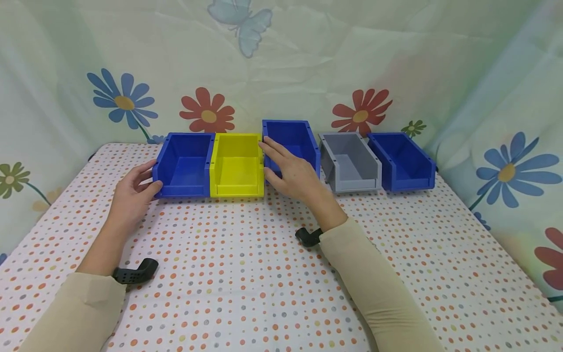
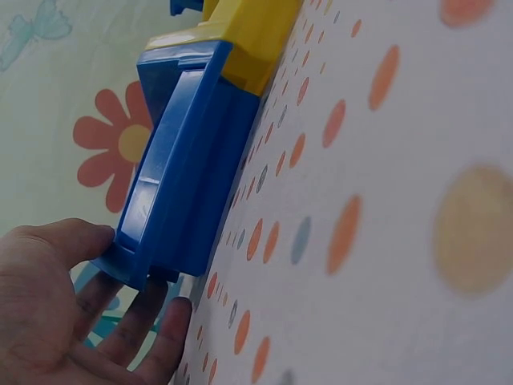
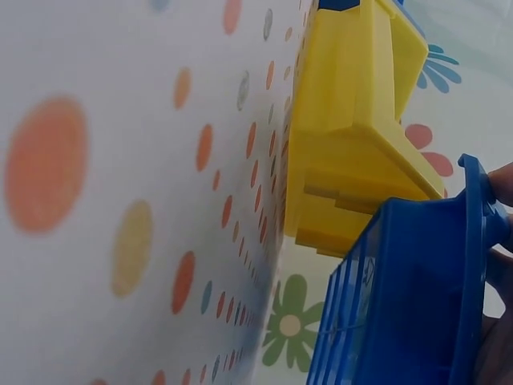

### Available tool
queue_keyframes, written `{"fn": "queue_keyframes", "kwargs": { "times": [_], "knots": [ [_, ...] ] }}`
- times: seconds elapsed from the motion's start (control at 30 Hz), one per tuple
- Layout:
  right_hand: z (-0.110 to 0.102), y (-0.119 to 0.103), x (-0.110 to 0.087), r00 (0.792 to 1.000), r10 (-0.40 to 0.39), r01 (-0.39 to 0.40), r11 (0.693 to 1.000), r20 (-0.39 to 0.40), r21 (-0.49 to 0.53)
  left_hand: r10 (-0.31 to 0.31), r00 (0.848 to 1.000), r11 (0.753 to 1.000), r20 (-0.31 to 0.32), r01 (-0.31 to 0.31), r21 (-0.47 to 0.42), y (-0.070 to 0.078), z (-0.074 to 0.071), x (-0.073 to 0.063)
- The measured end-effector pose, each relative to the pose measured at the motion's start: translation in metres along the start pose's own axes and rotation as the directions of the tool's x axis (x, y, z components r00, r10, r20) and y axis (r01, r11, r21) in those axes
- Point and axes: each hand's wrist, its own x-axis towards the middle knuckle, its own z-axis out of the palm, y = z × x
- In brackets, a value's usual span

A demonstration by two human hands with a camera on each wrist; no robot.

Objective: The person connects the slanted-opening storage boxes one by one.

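At the left end of a row, my left hand (image 1: 132,193) grips the side wall and front corner of a blue storage bin (image 1: 184,191). In the left wrist view the thumb lies on that bin's edge, with the other fingers behind the wall. A yellow bin (image 1: 237,190) stands right against its other side. My right hand (image 1: 295,175) holds a second blue bin (image 1: 288,131) by its left wall, close beside the yellow one. The right wrist view shows this bin (image 3: 421,281) raised off the tablecloth, fingers at its rim; most of that hand is out of frame.
To the right of the held bin stand a grey bin (image 1: 358,185) and another blue bin (image 1: 410,184), side by side. A dotted white cloth (image 1: 228,274) covers the table. Behind the row hangs a curtain (image 1: 290,73) printed with flowers and a butterfly.
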Motion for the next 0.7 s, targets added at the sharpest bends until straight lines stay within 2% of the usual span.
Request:
{"fn": "queue_keyframes", "kwargs": {
  "times": [0.7],
  "knots": [
    [0.0044,0.0023,-0.0034,1.000,-0.005,0.005,1.000,0.013,0.025,-0.002,1.000,1.000,0.000,0.002,0.004,0.0003,0.0004,-0.0002]
  ]
}}
